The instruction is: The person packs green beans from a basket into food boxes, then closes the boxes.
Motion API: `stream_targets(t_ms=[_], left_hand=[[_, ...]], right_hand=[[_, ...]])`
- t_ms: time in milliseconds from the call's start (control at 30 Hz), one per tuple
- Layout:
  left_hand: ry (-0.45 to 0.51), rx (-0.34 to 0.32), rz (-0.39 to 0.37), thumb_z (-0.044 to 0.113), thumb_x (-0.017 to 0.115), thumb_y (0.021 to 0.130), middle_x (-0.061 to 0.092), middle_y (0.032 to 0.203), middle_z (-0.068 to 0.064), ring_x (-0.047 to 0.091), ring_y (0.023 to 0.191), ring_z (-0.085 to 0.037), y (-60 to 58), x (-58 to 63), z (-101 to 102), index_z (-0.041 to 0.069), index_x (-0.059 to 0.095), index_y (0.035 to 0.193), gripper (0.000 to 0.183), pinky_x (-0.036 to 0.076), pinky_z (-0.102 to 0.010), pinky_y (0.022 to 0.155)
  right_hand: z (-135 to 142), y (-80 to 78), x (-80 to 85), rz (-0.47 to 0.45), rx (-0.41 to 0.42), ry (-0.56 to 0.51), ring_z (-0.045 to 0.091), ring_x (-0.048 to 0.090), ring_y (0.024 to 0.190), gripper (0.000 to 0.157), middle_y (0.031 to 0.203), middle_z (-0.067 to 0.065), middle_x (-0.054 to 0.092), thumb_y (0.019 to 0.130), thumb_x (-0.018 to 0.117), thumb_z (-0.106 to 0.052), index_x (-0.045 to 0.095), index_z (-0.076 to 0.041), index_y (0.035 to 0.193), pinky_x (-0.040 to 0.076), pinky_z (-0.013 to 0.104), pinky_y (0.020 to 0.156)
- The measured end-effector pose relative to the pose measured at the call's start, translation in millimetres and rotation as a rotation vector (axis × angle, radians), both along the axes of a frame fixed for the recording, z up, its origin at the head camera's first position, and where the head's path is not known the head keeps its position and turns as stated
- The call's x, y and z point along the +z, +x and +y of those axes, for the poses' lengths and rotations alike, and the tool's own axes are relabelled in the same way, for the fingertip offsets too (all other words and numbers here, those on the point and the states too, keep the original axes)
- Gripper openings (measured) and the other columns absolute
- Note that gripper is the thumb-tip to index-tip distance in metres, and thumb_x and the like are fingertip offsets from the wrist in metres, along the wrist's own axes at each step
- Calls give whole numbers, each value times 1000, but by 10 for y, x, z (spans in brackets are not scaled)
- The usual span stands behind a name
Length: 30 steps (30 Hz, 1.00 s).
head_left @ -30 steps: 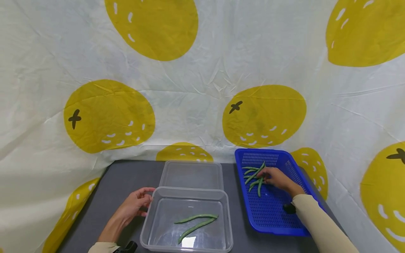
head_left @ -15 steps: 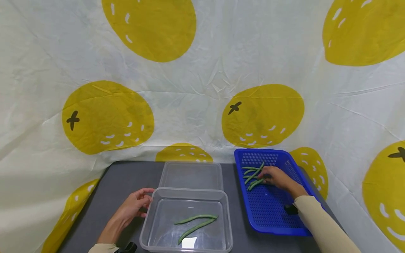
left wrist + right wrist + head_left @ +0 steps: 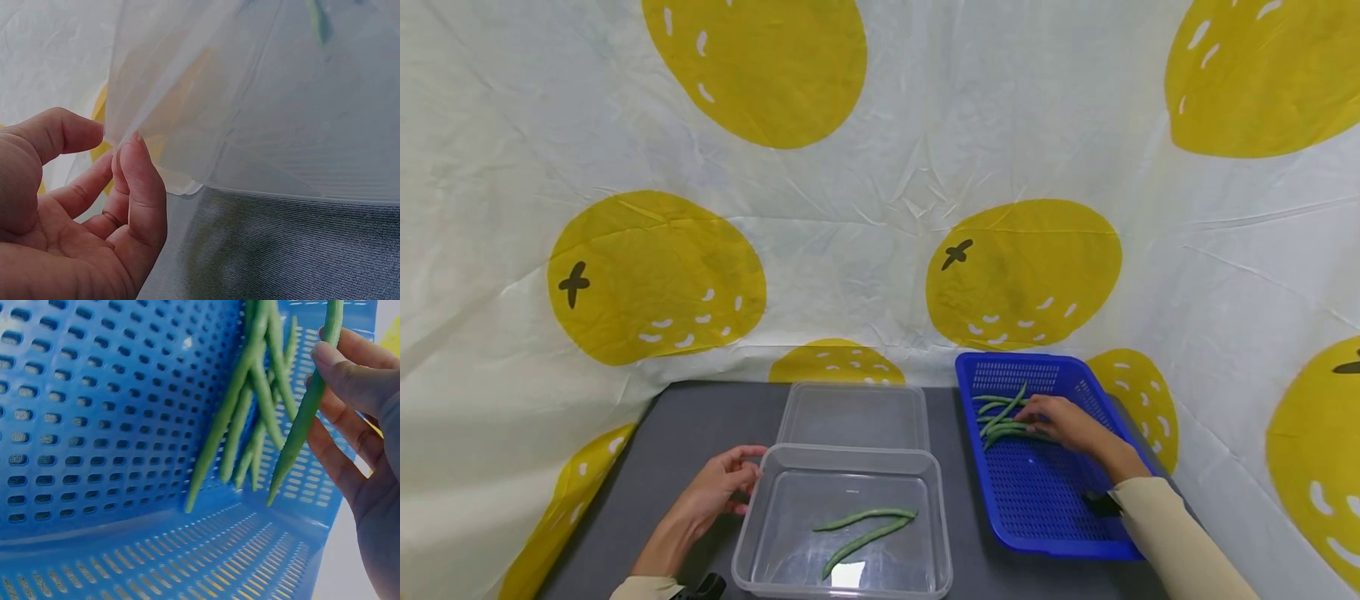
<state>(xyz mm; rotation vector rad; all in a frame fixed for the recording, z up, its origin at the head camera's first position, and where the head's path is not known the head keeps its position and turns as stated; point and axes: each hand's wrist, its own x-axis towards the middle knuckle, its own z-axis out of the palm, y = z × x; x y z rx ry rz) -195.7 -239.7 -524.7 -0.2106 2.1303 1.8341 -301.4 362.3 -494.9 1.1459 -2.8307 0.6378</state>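
Observation:
A green bean is pinched between the thumb and fingers of my right hand, inside the blue basket. Several more green beans lie crossed over one another against the basket's far left side. At the left, the fingertips of my left hand touch the upper left corner of a clear plastic container, fingers loosely bent. In the left wrist view, the thumb and fingertips of the left hand are at the container's edge. Two green beans rest on the container's floor, their ends meeting.
Behind the container a clear flat lid lies on the dark grey table. A white cloth printed with yellow fruit hangs behind and to the sides. The basket's raised perforated walls surround the right hand.
Within the basket my right hand has shifted slightly to the right; the bean in it has swung from pointing toward me to lying sideways. The left hand and container have stayed put.

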Motion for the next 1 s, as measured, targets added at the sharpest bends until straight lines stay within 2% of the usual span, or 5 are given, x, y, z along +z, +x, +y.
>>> stream_targets(t_ms=[133,333,467,700,1000], left_hand=[[1,2,2,12,62,93,64,98,-8,60,81,-21,-1,-1,9,2,52,142,50,54,-35,58],[-5,10,0,13,63,94,64,98,-8,60,81,-21,-16,-8,18,3,52,142,50,54,-35,57],[-13,11,3,13,63,94,64,97,-7,60,81,-21,-14,5,25,3,53,142,50,54,-36,58],[-8,1,9,12,62,93,64,97,-7,61,81,-21,0,11,16,2,52,142,50,54,-35,58],[-17,15,-8,13,63,93,65,99,-8,61,83,-21,12,6,14,4,53,142,51,54,-35,58]], right_hand=[[-3,42,50,-22,-16,-2,20,67,91,21,100,3,69,91,69,2,76,-3,110,57,41,78],[-32,124,166,-50,-4,-2,18,67,92,20,103,9,69,93,68,0,74,-2,112,56,36,76],[-69,204,248,-62,-23,-16,14,65,92,20,103,3,68,94,67,-2,73,-4,114,55,32,76],[-216,305,360,-101,23,-133,15,65,91,22,103,6,66,98,64,-4,71,-5,118,56,30,76],[-556,412,500,-145,54,-219,13,62,87,21,99,6,67,97,67,-8,72,-9,117,55,28,73]])
